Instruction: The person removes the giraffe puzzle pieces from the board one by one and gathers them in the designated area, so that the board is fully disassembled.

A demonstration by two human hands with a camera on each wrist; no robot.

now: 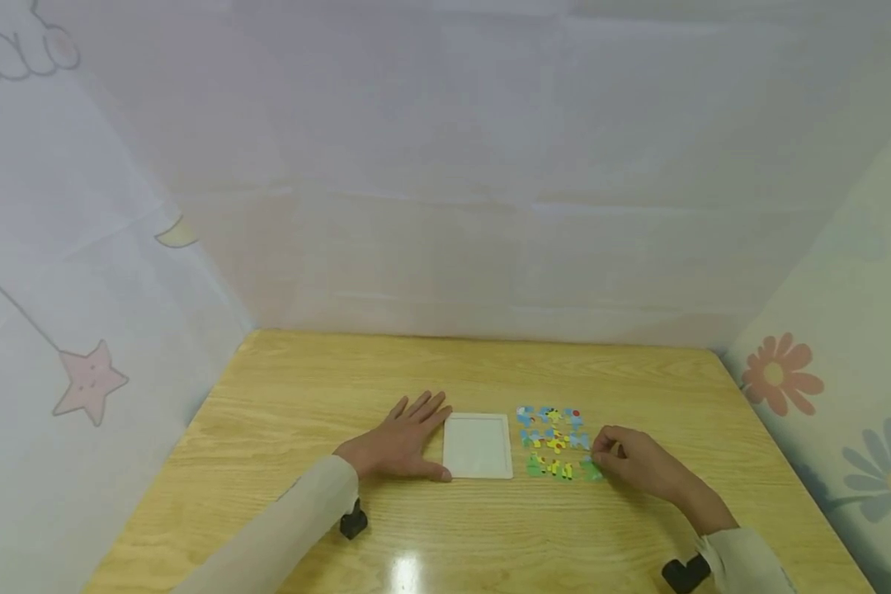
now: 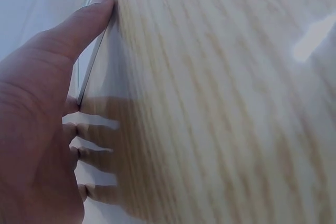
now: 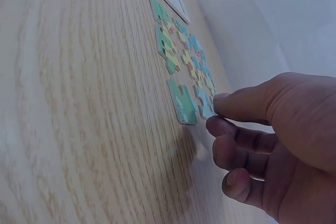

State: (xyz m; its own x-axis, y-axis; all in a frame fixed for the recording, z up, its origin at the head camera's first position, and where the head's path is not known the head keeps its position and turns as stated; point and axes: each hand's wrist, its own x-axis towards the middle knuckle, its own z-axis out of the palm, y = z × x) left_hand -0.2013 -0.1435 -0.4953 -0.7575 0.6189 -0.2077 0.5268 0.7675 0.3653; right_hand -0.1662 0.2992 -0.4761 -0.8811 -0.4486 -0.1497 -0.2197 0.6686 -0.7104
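Note:
A square white frame [image 1: 478,445] lies on the wooden table. My left hand [image 1: 404,441] rests at its left edge with fingers spread, the thumb [image 2: 97,17] by the near corner. To the right of the frame, several colourful jigsaw puzzle pieces [image 1: 555,440] lie in rough rows, slightly apart. My right hand [image 1: 634,462] is beside their right side, fingers loosely curled. In the right wrist view its thumb and index finger are by a blue piece [image 3: 203,102], with a green corner piece [image 3: 182,103] close by. No piece shows between the fingertips; whether they touch one is unclear.
The wooden table [image 1: 327,371] meets a pale cloth backdrop [image 1: 445,206] at its far edge. Printed cloth walls stand on both sides, with a star [image 1: 91,382] at left and flowers [image 1: 782,374] at right. Black wrist cameras [image 1: 353,521] sit at both cuffs.

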